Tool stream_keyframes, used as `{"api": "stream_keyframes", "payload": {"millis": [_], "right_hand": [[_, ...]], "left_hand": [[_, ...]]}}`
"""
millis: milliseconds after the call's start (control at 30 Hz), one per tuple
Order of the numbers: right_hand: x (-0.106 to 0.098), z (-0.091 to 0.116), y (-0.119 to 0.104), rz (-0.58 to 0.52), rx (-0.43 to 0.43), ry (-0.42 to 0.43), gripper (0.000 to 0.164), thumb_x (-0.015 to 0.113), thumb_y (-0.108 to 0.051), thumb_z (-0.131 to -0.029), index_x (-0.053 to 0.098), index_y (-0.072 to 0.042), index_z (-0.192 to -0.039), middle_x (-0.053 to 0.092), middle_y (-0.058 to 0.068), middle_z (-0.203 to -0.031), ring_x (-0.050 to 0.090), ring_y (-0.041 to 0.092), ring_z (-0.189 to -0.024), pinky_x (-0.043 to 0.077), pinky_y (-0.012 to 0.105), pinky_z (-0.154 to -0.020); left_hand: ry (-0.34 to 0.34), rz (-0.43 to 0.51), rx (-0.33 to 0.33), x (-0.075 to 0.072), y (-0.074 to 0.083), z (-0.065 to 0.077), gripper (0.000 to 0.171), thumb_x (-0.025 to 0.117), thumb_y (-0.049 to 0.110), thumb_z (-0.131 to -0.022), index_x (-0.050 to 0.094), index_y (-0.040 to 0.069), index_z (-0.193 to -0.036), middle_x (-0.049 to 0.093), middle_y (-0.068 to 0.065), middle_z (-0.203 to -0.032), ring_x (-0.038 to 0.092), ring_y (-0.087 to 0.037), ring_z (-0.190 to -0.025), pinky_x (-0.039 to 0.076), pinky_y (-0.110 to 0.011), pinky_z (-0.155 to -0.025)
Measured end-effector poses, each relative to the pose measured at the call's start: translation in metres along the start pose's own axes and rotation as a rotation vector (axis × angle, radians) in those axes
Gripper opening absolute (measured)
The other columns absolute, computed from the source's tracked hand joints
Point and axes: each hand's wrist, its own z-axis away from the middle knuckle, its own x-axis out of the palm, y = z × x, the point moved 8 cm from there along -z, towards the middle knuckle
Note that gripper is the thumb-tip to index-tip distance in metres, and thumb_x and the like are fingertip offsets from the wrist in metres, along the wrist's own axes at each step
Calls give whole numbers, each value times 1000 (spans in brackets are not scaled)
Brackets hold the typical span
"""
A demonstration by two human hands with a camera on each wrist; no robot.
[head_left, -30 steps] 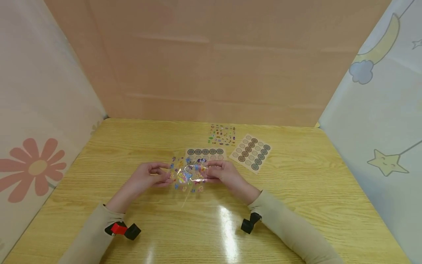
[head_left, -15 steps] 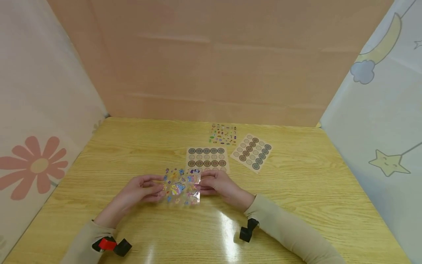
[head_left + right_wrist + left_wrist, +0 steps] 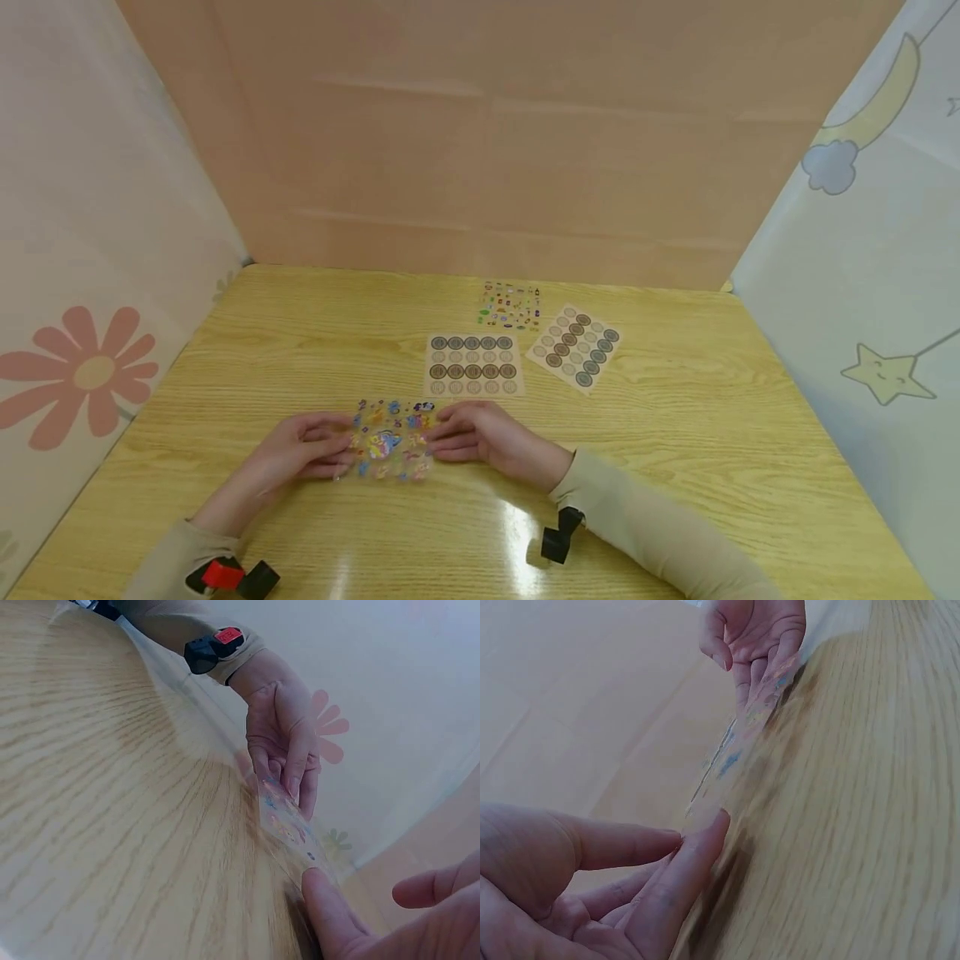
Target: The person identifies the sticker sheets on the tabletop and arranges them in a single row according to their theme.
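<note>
A clear sticker sheet (image 3: 384, 444) with small colourful cartoon figures lies low over the near left part of the wooden table, flat or nearly so. My left hand (image 3: 311, 446) pinches its left edge between thumb and fingers, seen closely in the left wrist view. At the opposite edge, my right hand (image 3: 483, 437) touches the sheet with extended fingers. In the right wrist view the right thumb (image 3: 420, 891) stands apart from the sheet and the fingers. Whether the sheet fully touches the table is hard to tell.
Just behind lies a beige sheet of round printed stickers (image 3: 474, 364). A similar beige sheet (image 3: 576, 347) lies turned at its right. Farther back is another clear sticker sheet (image 3: 509, 306). A pinkish-brown backdrop (image 3: 487, 167) closes the table's (image 3: 675, 417) far side.
Both hands have brought the clear sheet toward the person, leftward and lower, uncovering the beige sheet behind. The right thumb now stands off the sheet.
</note>
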Motion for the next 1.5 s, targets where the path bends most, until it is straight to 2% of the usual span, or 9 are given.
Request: {"api": "stream_keyframes", "payload": {"millis": [200,433,600,1067,1500], "right_hand": [[6,2,4,3,23,-23,37,48,-6,-93,48,12,-125,62,26,-114,63,36,-102,52,44,-88],[11,3,6,-3,24,-51,39,47,-8,-94,48,13,-127,61,25,-118,61,37,-106,51,44,-90],[13,2,5,-10,16,-49,39,47,-8,-93,49,13,-127,61,25,-118,61,38,-106,51,44,-89],[16,6,4,-22,14,-51,39,49,-7,-92,48,12,-125,59,25,-119,61,38,-106,50,46,-90],[18,6,4,-42,16,-58,42,51,-8,-89,45,11,-126,58,25,-119,60,39,-108,50,47,-91]], "left_hand": [[51,-21,-30,-9,-3,3,52,55,13,-98,36,-15,-137,67,-17,-101,69,-26,-88,57,-38,-77],[189,-29,-60,-14,0,7,52,53,22,-100,40,-15,-133,66,-10,-96,69,-24,-84,57,-37,-74],[238,-35,-63,-15,3,12,52,52,25,-100,42,-15,-131,65,-13,-99,69,-24,-85,57,-38,-76],[276,-40,-89,-17,-1,18,53,48,26,-102,41,-17,-132,63,-13,-105,68,-26,-89,56,-38,-79],[289,-52,-72,-16,1,20,51,47,24,-102,41,-18,-131,62,-14,-105,68,-25,-89,56,-36,-79]]}}
